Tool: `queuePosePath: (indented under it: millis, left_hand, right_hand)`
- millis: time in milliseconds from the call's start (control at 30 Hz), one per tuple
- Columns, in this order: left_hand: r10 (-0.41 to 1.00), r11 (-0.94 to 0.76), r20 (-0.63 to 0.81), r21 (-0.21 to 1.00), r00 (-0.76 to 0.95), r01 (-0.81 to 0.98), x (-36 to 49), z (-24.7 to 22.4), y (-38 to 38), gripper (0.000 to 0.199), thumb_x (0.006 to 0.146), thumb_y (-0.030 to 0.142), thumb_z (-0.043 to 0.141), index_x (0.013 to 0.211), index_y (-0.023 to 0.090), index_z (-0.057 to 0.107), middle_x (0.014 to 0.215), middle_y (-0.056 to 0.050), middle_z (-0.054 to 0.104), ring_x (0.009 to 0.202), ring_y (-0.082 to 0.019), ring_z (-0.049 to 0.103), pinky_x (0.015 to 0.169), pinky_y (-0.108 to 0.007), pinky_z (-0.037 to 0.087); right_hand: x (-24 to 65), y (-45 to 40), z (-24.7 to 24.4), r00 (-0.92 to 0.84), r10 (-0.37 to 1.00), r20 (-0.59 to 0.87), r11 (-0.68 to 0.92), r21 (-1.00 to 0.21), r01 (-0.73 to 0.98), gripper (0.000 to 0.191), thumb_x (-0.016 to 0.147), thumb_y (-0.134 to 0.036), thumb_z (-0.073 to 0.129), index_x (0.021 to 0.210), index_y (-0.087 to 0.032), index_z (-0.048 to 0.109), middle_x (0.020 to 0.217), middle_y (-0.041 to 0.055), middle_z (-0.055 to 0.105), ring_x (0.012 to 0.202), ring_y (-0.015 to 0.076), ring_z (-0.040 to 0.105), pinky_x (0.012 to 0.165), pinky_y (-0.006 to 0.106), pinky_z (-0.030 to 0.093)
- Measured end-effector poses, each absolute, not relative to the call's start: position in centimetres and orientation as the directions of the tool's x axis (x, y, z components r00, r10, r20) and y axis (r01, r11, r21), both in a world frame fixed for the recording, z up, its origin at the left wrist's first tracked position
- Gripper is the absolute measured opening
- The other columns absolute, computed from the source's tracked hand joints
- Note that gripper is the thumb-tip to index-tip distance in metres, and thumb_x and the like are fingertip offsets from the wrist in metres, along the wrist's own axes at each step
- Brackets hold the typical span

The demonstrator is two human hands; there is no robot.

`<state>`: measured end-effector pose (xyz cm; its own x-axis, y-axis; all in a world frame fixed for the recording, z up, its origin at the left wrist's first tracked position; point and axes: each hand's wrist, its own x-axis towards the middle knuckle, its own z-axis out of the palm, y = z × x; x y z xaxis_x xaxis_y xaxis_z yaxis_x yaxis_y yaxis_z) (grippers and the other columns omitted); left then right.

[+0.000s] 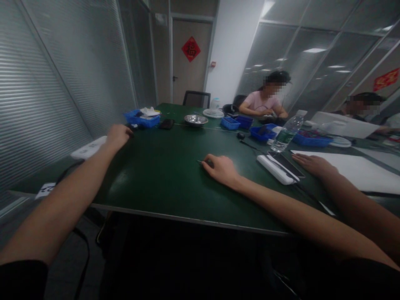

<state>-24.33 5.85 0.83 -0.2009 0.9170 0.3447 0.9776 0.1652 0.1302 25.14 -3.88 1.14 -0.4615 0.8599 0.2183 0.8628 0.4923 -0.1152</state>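
Observation:
My right hand (220, 168) rests on the dark green table, its fingers closed around a slim tool with a dark body (210, 162) and a thin metal tip pointing left. Too little of the tool shows to name its kind. At the table's left side, my left hand (117, 138) has its fingers bent together by a small dark item, just in front of a blue bin (145, 118) with white and yellow things in it. Whether the fingers hold that item is hard to make out. A black phone-like object (166, 124) lies to the right of the bin.
A metal bowl (196, 121) sits farther back. On the right are blue trays (230, 123), a water bottle (286, 133), a white power strip (277, 168) and white sheets (353, 168). Another person's hand (315, 164) rests there. Two people sit beyond. A white device (89, 149) lies left.

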Motion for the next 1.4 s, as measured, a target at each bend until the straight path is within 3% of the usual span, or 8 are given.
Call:
queuePosePath:
  millis: [567,900,1200,1400]
  left_hand:
    - [0.914,0.101,0.383,0.107,-0.135,0.989,-24.2,0.5,5.8,0.041,0.085,0.006,0.067,0.124,0.014,0.076,0.112,-0.006,0.076,0.102,-0.023,0.062,0.1,-0.034,0.046]
    - [0.911,0.132,0.389,0.046,-0.139,0.99,-23.2,0.2,6.2,0.029,0.091,0.03,0.064,0.11,0.016,0.081,0.107,-0.013,0.077,0.103,-0.032,0.067,0.093,-0.039,0.05]
    - [0.889,0.121,0.424,0.146,-0.173,0.982,-22.6,-0.6,7.0,0.04,0.08,0.017,0.061,0.118,0.016,0.077,0.121,-0.013,0.074,0.117,-0.035,0.065,0.105,-0.042,0.047]
    - [0.887,0.124,0.416,0.2,-0.199,0.972,-22.8,-0.9,7.0,0.043,0.084,0.017,0.062,0.125,0.017,0.073,0.123,-0.013,0.073,0.119,-0.033,0.064,0.105,-0.041,0.046]
  right_hand:
    - [25.1,-4.2,1.6,-0.462,0.869,0.179,0.486,-0.123,0.866,0.039,0.105,-0.053,0.045,0.12,-0.026,0.067,0.094,0.0055,0.076,0.081,0.0207,0.069,0.066,0.028,0.041]
    - [25.0,-4.2,1.4,-0.467,0.861,0.2,0.491,-0.095,0.866,0.038,0.104,-0.053,0.045,0.118,-0.026,0.068,0.091,0.005,0.075,0.079,0.0212,0.068,0.063,0.028,0.039]
    - [24.9,-4.4,1.7,-0.467,0.862,0.197,0.489,-0.087,0.868,0.039,0.105,-0.053,0.044,0.119,-0.025,0.067,0.091,0.0056,0.076,0.079,0.0209,0.069,0.065,0.028,0.04]
    - [24.9,-4.4,1.7,-0.466,0.862,0.199,0.491,-0.093,0.866,0.038,0.105,-0.052,0.045,0.119,-0.025,0.068,0.093,0.0057,0.076,0.082,0.0213,0.069,0.065,0.028,0.041]
